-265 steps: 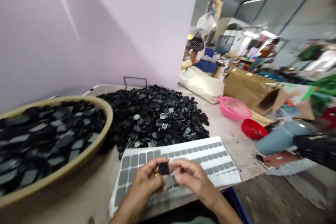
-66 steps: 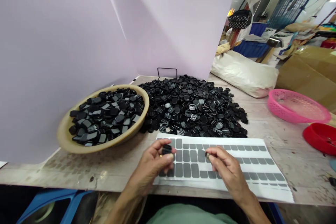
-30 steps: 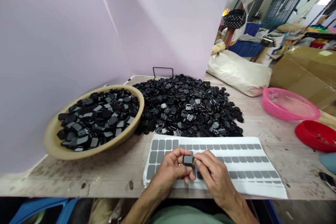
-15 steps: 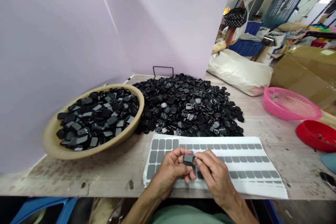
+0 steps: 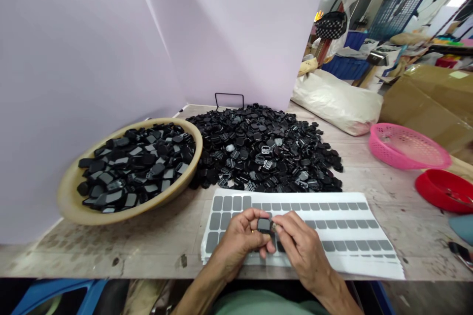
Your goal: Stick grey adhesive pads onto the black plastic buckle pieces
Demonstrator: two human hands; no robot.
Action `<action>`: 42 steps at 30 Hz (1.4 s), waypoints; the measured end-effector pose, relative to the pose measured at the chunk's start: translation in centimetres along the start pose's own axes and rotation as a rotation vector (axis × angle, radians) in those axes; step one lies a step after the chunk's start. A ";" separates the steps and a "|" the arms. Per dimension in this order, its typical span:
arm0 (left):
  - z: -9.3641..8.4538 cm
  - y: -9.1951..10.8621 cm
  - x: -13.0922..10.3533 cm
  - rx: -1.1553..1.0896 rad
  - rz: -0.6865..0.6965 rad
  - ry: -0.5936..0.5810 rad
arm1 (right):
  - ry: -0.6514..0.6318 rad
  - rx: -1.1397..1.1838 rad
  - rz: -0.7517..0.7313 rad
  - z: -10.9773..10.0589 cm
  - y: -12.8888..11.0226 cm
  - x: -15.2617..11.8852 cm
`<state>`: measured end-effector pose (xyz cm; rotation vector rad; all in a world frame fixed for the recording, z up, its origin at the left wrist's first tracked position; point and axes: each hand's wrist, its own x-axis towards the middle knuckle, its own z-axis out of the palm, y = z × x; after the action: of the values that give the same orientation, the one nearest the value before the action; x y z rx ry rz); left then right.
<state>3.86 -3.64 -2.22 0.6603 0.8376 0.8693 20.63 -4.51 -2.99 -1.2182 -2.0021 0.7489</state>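
Above the sticker sheet (image 5: 384, 265), my left hand (image 5: 244, 236) holds a small black piece (image 5: 264, 225) with a grey face between thumb and fingers. My right hand (image 5: 301, 238) is pinched at the piece's right edge, on a tiny object too small to make out. Rows of grey rounded stickers cover the white sheet beneath both hands. Behind the sheet lies a heap of black pieces (image 5: 258, 147). A yellowish basin (image 5: 70, 206) on the left holds many black pieces with grey faces.
At the right stand a pink basket (image 5: 410, 160), a red tray (image 5: 443, 189) and a cardboard box (image 5: 424, 103). A white bag (image 5: 336, 101) lies behind them, near the wall's edge. A black wire frame (image 5: 229, 94) rises behind the heap.
The grey face of the piece now sits squarely within its black rim, where before it looked offset. My right fingertips have shifted slightly left, closer to the piece.
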 end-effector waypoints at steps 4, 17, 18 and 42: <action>0.0 0.0 0.0 -0.004 0.010 -0.010 | -0.005 -0.030 0.010 -0.1 -0.1 0.0; -0.1 -0.2 0.5 0.078 -0.016 0.038 | -0.030 -0.095 -0.011 -0.1 -0.6 0.2; -0.1 -0.2 0.5 0.115 -0.013 0.043 | -0.035 -0.109 -0.014 -0.1 -0.7 0.2; -0.5 2.1 -1.5 1.228 0.310 -0.188 | -0.066 -0.744 0.078 0.0 -0.3 2.1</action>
<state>2.06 -3.81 -0.35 1.9489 1.0728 0.4642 19.72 -2.69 -2.26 -1.6951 -2.3891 0.0470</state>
